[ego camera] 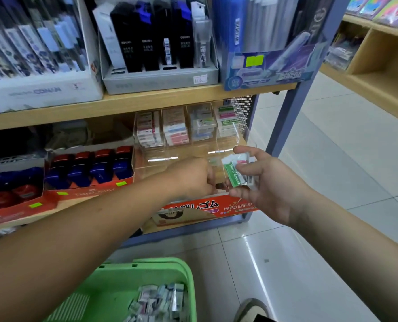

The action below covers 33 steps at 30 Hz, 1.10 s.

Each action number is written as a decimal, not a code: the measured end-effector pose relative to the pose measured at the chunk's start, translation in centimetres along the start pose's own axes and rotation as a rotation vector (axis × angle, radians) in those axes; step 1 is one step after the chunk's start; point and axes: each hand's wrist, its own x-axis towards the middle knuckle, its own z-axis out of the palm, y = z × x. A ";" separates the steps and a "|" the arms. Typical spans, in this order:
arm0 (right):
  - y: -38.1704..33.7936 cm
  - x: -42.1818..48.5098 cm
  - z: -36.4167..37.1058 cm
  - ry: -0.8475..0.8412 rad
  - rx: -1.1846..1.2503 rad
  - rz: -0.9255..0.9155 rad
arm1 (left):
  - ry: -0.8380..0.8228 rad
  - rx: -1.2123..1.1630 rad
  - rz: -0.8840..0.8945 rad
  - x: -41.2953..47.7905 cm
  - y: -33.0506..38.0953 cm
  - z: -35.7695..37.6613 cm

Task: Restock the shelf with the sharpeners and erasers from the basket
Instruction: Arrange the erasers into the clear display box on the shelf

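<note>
right hand [266, 185] pinches green-sleeved wrapped erasers [233, 175], likely light, slick; hold their long edges. left hand [193, 176] at front edge of clear acrylic tray [156, 165], grip unclear.

You are standing in a stationery shop: wooden shelves [147, 101] carry display boxes of pens [42, 89], neon price stickers [254, 60], clear bins [165, 159] of boxed erasers [174, 129], and a green basket [161, 261] sits on the tiled floor [332, 159].

Ahead of the left hand [193, 177] the bin [163, 159] stands open in front; erasers [174, 126] fill its back. Board [147, 101] overhead, sharpeners [89, 168] left, post [286, 108] beyond the right hand [267, 182].
</note>
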 end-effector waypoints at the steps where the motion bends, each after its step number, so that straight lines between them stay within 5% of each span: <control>1: 0.0 0.1 0.1 0.006 -0.008 -0.006 | -0.013 -0.014 -0.002 0.0 0.1 -0.1; 5: 0.3 0.3 0.3 0.043 -0.069 -0.050 | 0.056 -0.187 0.004 -0.4 0.0 -0.6; 8: 0.3 0.3 0.2 0.079 -0.096 -0.101 | 0.174 -0.580 0.001 -1.3 0.2 -2.0; 10: 0.4 0.3 0.4 0.076 -0.096 -0.127 | 0.108 -0.826 0.027 -2.3 0.4 -3.1; 14: 0.4 0.3 1.1 0.044 -0.122 -0.159 | 0.063 -0.696 0.146 -3.3 -0.2 -4.5; 25: 0.1 0.6 2.1 0.260 -0.429 -0.280 | 0.169 -0.809 -0.048 -5.3 -3.0 -3.9; 33: -1.1 -0.8 -2.0 0.426 -0.311 -0.299 | 0.146 -0.703 0.017 -0.8 2.6 -2.4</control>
